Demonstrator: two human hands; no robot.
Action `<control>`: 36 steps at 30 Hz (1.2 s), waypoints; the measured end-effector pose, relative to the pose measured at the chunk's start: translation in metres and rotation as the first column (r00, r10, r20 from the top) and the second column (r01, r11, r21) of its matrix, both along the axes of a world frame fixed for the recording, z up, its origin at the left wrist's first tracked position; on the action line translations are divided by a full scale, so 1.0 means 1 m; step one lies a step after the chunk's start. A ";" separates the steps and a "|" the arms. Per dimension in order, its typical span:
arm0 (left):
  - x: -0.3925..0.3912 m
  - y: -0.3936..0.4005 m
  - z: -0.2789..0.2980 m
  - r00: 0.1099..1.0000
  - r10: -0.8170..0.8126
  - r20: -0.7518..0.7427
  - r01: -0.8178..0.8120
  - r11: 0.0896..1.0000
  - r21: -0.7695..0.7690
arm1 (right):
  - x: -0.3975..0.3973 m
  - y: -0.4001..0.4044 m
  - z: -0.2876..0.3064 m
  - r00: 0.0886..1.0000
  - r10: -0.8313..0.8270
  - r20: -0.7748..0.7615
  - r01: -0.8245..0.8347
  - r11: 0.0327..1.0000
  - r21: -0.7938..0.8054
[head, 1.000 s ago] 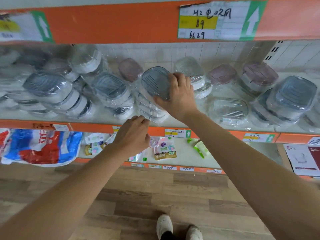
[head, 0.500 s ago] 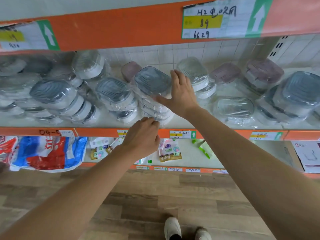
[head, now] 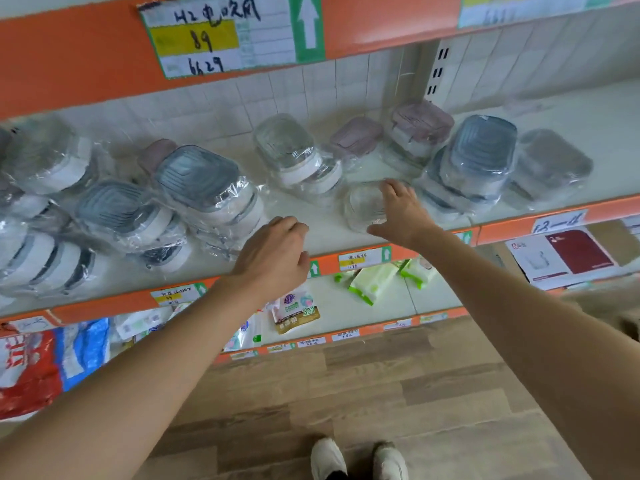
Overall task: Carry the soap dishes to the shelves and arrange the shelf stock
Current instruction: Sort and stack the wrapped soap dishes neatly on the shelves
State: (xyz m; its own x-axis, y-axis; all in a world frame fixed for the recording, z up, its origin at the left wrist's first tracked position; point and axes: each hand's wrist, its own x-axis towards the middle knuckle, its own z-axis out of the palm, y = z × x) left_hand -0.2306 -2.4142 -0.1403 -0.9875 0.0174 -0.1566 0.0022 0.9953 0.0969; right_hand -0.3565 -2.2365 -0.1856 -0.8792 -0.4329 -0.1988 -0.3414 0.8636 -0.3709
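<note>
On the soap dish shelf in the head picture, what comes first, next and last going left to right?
Blue-lidded stack → left hand → clear stack → right hand → tall blue stack → grey dish.

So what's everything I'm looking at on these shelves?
wrapped soap dishes: many, grey-blue, clear and pink, across the middle shelf
clear soap dish: one, near the shelf's front edge, by the right hand
shelf edges: orange, with paper price labels
tissue packs: a few, green and white, lower shelf
printed bag: one, red, blue and white, lower left
left hand: open, over the shelf front
right hand: open, reaching to the clear dish
</note>
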 end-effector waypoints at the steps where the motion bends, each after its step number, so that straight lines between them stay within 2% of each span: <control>1: -0.003 -0.001 0.000 1.000 0.007 -0.006 -0.007 1.000 0.007 | -0.007 0.002 -0.002 1.000 0.010 0.000 -0.010 1.000 0.029; 7: -0.007 -0.009 -0.016 1.000 0.015 0.011 -0.015 1.000 0.012 | -0.021 -0.002 -0.024 0.999 0.026 0.034 -0.034 0.963 0.268; 13: -0.005 -0.006 -0.024 0.998 0.032 0.047 -0.033 0.999 0.020 | -0.017 -0.004 -0.020 0.986 0.117 -0.121 -0.069 0.937 0.342; 17: -0.007 -0.003 -0.024 0.998 0.026 0.054 -0.027 1.000 0.007 | -0.021 -0.002 -0.015 0.980 0.124 -0.156 -0.071 0.948 0.309; 23: -0.012 0.000 -0.019 0.997 0.048 0.061 -0.049 0.999 0.003 | -0.006 0.005 -0.006 0.975 0.060 -0.216 -0.031 0.990 0.138; 26: -0.023 0.005 -0.013 0.998 0.063 0.019 -0.063 0.998 0.012 | 0.001 0.008 -0.003 0.973 0.011 -0.231 0.006 0.998 0.070; 30: -0.049 0.008 -0.004 0.966 0.257 -0.028 -0.253 0.963 0.091 | 0.000 0.010 0.003 0.975 -0.047 -0.219 0.060 0.997 0.056; 33: -0.065 0.008 -0.005 0.901 0.431 0.050 -0.432 0.880 0.197 | 0.000 0.012 0.011 0.967 -0.091 -0.239 0.105 0.993 0.047; 36: -0.077 0.007 -0.012 0.876 0.478 0.072 -0.476 0.828 0.296 | -0.003 0.014 0.018 0.962 -0.111 -0.248 0.129 0.990 0.056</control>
State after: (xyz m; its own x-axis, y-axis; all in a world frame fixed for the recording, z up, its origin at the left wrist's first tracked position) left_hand -0.3073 -2.4071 -0.1520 -0.8857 -0.4112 -0.2154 -0.4640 0.7969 0.3868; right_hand -0.3594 -2.2227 -0.1679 -0.9495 -0.3138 0.0014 -0.3061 0.9249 -0.2255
